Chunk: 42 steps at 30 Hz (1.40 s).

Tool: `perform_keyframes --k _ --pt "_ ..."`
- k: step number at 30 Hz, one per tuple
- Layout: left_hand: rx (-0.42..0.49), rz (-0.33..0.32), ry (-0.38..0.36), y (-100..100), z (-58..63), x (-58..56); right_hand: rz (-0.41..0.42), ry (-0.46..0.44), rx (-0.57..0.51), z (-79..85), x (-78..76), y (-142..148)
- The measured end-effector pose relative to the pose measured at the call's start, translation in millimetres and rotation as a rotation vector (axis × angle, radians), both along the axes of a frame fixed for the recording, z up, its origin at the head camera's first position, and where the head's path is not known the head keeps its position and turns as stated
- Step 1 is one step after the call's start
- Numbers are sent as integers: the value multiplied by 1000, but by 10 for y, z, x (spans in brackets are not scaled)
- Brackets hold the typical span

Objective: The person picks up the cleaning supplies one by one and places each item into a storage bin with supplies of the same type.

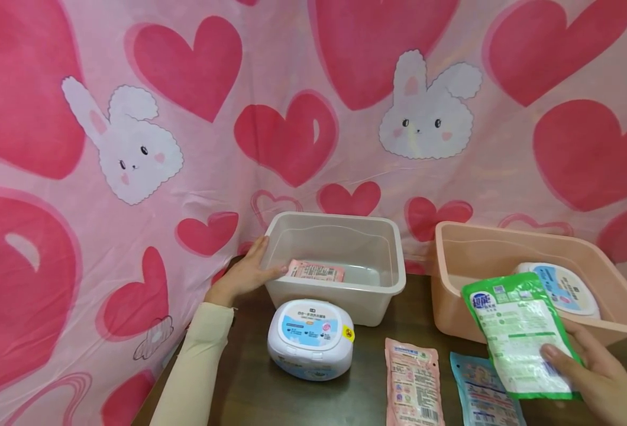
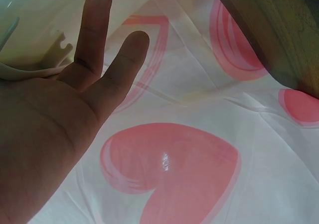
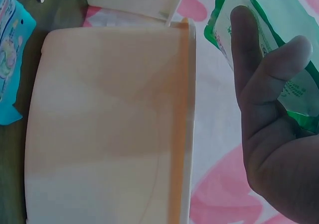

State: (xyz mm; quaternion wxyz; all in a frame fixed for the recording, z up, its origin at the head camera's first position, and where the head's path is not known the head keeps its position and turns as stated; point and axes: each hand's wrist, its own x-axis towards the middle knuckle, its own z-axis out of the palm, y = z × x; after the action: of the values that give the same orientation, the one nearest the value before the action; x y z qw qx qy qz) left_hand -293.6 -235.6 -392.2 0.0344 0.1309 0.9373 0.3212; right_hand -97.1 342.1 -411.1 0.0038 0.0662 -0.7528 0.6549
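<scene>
My left hand (image 1: 248, 269) rests against the left side of a grey plastic bin (image 1: 332, 287), its thumb at the front rim. Two of its fingers (image 2: 94, 30) stand out straight and spread in the left wrist view. My right hand (image 1: 592, 364) grips a green and white packet (image 1: 521, 337), thumb on the printed face and fingers behind. That packet is held tilted in front of a peach bin (image 1: 446, 284), overlapping its front rim in the head view. Inside the grey bin lies a pink packet (image 1: 316, 271). A white tub with a blue label (image 1: 564, 290) sits in the peach bin.
Another white lidded tub (image 1: 310, 340) stands on the dark wooden table (image 1: 249, 396) before the grey bin. To its right lie a pink packet (image 1: 413, 384) and a blue packet (image 1: 484, 390), partly under the green one in view. A heart-and-rabbit cloth (image 1: 356, 171) hangs behind.
</scene>
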Motion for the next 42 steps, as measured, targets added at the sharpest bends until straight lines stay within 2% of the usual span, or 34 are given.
perform_keyframes --k 7,14,20,27,34,37,42 --pt "-6 8 -10 9 16 6 43 25 -39 20 -75 -62" --pt "-10 -21 27 15 14 5 -33 16 -3 66 -147 -174" --pt "-9 -20 26 20 13 -2 24 80 -153 69 -242 -249" --pt "-3 -6 -1 18 13 5 119 73 -328 82 -359 -363" --pt "-8 -6 4 20 20 11 168 83 -444 103 -483 -487" --pt "-8 -2 2 13 16 13 176 73 -468 123 -546 -552" --pt "1 10 -18 6 1 14 124 38 -434 180 -643 -641"
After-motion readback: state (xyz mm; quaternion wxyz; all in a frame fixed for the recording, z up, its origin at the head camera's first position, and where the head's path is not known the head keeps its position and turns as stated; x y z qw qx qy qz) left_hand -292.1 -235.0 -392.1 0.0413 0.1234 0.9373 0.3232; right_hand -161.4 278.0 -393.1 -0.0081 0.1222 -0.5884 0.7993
